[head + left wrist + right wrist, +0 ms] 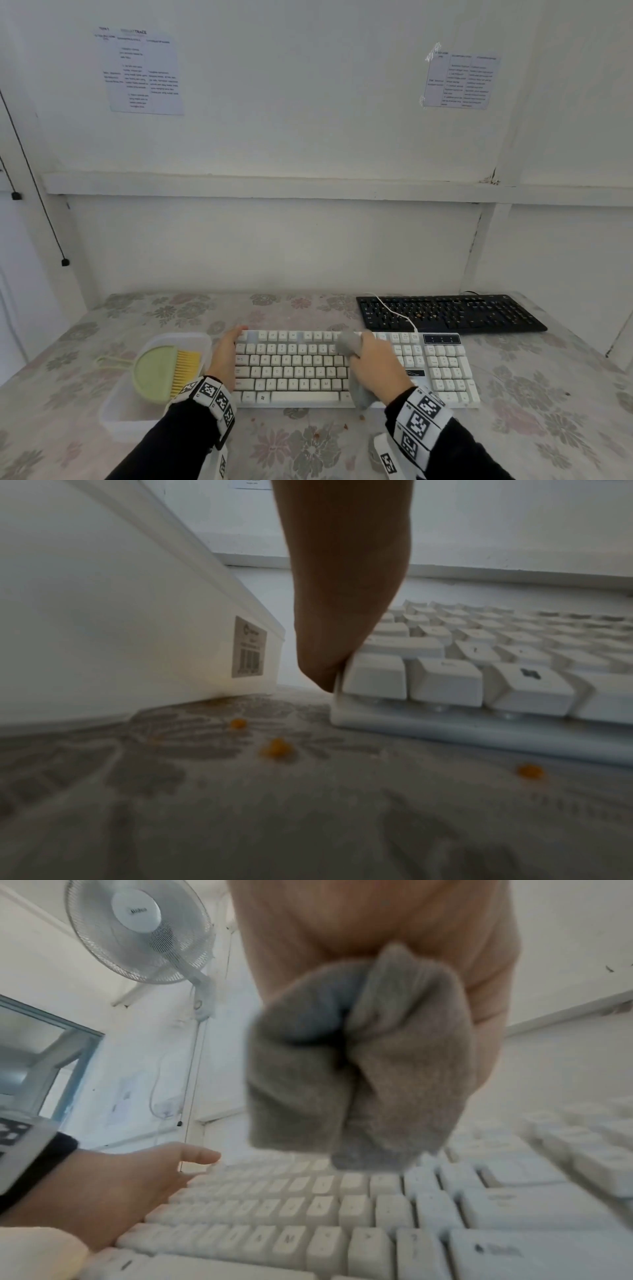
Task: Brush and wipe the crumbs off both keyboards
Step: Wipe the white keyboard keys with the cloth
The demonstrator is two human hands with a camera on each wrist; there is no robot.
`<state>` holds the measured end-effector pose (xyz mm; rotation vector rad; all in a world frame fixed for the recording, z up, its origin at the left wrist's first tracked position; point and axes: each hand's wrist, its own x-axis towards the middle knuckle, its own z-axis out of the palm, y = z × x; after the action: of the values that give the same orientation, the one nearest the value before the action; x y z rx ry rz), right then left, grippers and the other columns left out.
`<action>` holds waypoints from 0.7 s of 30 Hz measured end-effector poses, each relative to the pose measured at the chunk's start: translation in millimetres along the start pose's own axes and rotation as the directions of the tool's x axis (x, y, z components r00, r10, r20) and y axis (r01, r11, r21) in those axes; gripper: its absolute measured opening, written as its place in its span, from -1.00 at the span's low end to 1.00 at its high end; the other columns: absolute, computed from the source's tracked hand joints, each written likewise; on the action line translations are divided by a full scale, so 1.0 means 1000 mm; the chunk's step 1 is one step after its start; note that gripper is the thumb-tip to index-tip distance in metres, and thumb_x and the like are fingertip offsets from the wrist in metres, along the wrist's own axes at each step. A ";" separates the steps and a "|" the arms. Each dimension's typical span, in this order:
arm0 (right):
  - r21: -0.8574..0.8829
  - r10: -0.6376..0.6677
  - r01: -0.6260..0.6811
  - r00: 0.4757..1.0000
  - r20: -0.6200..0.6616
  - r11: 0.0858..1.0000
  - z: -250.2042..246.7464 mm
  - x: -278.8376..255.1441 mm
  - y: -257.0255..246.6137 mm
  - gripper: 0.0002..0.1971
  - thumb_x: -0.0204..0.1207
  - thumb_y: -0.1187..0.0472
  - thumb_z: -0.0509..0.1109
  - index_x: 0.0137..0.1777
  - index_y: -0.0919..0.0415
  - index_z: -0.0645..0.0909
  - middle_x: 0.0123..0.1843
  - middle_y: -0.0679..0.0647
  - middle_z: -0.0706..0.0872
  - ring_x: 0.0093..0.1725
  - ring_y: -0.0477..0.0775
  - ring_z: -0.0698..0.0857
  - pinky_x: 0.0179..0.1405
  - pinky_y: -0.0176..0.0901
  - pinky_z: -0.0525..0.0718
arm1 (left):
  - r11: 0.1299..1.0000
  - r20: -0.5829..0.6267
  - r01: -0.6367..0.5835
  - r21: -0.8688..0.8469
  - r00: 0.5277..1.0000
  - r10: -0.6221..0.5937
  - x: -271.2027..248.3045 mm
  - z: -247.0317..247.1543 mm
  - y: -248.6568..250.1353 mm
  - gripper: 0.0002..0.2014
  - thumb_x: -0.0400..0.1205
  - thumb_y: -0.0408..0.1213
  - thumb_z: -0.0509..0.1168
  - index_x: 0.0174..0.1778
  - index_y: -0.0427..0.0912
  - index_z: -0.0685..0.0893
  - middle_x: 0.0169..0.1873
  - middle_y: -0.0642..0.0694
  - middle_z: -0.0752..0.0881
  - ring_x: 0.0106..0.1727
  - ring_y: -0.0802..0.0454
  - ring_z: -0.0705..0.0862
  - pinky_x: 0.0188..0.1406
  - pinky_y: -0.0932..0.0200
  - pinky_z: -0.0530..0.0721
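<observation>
A white keyboard [301, 366] lies on the flowered table in front of me. My right hand [373, 359] grips a bunched grey cloth [349, 342] over the keys right of the keyboard's middle; the right wrist view shows the cloth [359, 1064] hanging just above the keys [308, 1213]. My left hand [227, 353] lies with straight fingers against the keyboard's left end, and its edge [342, 593] touches the keyboard [479, 680] at that corner. A black keyboard [448, 313] with brown crumbs on it sits at the back right.
A clear plastic tub [120, 407] left of the white keyboard holds a green brush with yellow bristles [161, 371]. Orange crumbs [276, 748] lie on the tablecloth near the front edge. A white cable [394, 313] crosses the black keyboard. The wall [308, 240] stands close behind.
</observation>
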<state>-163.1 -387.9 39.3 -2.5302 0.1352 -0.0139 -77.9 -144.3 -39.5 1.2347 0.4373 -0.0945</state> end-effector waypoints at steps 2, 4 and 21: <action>0.028 -0.041 0.043 0.996 -0.082 0.999 0.004 0.009 -0.010 -0.73 0.65 0.21 0.17 0.31 0.26 0.38 0.05 0.03 0.49 -0.05 -0.04 0.55 -0.17 -0.36 0.59 | 1.000 0.004 0.003 -0.001 1.000 -0.003 0.001 0.000 0.000 -0.73 0.70 -0.03 0.15 -0.10 -0.07 0.70 -0.49 -0.20 0.76 -0.52 -0.12 0.74 -0.27 0.00 0.69; 0.008 -0.042 0.042 0.996 -0.084 0.999 0.011 0.018 -0.016 -0.69 0.66 0.22 0.16 0.35 0.27 0.34 0.21 0.14 0.52 0.06 0.05 0.62 -0.01 -0.24 0.66 | 1.000 0.011 0.006 -0.002 1.000 -0.006 0.000 -0.001 -0.001 -0.71 0.69 -0.01 0.16 -0.07 -0.09 0.71 -0.46 -0.23 0.77 -0.49 -0.14 0.76 -0.27 0.00 0.71; -0.296 0.104 -0.007 0.943 0.315 0.955 0.022 -0.018 -0.018 -0.66 0.61 0.29 0.13 0.35 0.34 0.45 0.32 0.19 0.57 0.07 0.10 0.63 -0.03 -0.22 0.58 | 0.999 0.001 0.049 0.013 0.999 -0.049 -0.002 -0.004 0.003 -0.63 0.62 0.09 0.21 -0.03 -0.15 0.71 -0.25 -0.31 0.76 -0.29 -0.24 0.76 -0.08 -0.19 0.72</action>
<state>-178.8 -358.7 31.6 -2.7772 0.0794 0.4832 -80.2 -140.0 -37.4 1.2368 0.4664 -0.1401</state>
